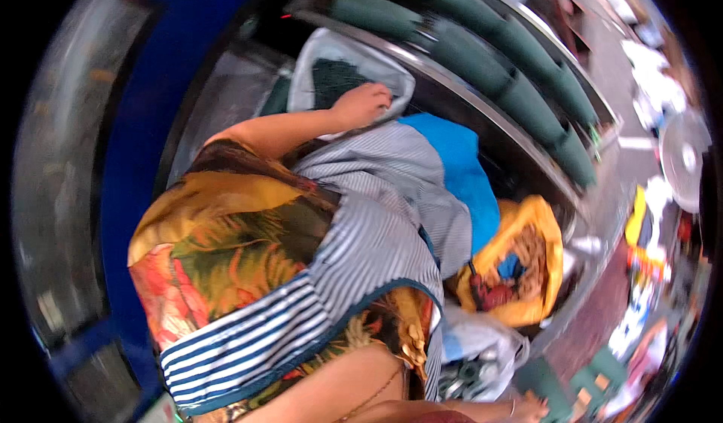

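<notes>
My left arm reaches up over a container (pixel 303 69) with a pale grey lining, partly filled with dark green loose material (pixel 331 78). At its near right rim is my left hand (pixel 365 103), fingers curled; whatever they may hold is hidden. My right hand (pixel 532 409) shows at the lower edge, with a thin band on the wrist. It is beside dark green blocks (pixel 544 381) that bear small tan patches. Blur hides how its fingers are set. A striped apron (pixel 376 235) covers my front.
Dark green cylinders (pixel 471 54) lie in rows in a long metal-edged tray ahead. To the right stand a yellow bag (pixel 553 250) with brown pieces inside and a white plastic bag (pixel 497 333). Blue framework (pixel 143 159) borders my left. A fan (pixel 684 159) stands far right.
</notes>
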The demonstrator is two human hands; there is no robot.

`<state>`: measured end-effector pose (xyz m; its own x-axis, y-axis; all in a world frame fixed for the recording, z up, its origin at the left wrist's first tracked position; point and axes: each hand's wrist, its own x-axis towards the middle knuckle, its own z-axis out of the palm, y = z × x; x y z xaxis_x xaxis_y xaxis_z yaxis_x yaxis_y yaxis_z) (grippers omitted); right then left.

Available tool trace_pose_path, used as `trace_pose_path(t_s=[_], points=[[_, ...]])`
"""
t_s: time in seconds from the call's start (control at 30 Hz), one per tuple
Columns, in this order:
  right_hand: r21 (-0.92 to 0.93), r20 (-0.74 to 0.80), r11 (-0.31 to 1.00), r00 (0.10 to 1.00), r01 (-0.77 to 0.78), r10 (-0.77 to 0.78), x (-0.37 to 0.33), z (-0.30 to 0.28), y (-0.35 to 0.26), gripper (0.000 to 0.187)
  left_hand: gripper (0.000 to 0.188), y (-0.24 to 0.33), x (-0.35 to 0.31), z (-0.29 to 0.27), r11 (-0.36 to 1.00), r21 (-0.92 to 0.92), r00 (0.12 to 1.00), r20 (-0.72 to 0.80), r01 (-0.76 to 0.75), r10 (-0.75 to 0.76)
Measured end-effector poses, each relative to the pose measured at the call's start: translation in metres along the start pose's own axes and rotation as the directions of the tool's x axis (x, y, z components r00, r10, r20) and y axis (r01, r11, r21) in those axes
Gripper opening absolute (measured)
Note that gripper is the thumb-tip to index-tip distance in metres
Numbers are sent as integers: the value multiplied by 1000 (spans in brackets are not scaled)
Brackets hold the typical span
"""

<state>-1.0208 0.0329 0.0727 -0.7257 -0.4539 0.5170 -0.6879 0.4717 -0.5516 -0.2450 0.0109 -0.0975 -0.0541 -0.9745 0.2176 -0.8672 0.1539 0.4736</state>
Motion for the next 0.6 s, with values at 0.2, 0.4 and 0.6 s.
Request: trace_pose_path(t_s=[0.2,0.4,0.6], points=[[-202,102,978,992,-52,74,50,44,40,39,19,-134,-256,8,509,188,538,-170,840,-826],[-81,420,989,896,-120,143,58,109,39,36,32,-190,-401,18,241,334,215,115,911,-970],[93,707,987,707,-134,29,-24,114,-7,36,29,-203,-237,23,322,196,297,147,926,-943]])
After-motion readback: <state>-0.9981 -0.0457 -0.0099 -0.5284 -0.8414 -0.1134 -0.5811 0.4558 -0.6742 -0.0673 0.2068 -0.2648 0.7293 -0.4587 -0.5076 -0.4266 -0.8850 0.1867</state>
